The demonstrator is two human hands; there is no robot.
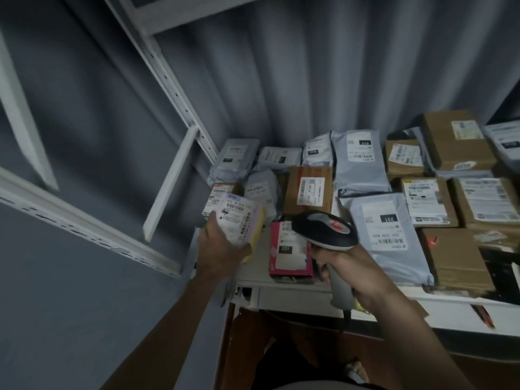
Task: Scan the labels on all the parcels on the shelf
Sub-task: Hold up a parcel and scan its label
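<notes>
A small yellow-edged parcel, white barcode label up, sat tilted in the left hand; the right hand gripped a scanner

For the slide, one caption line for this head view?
Left hand holds a labelled yellow parcel while the right hand grips a barcode scanner over the parcel-covered shelf.
</notes>
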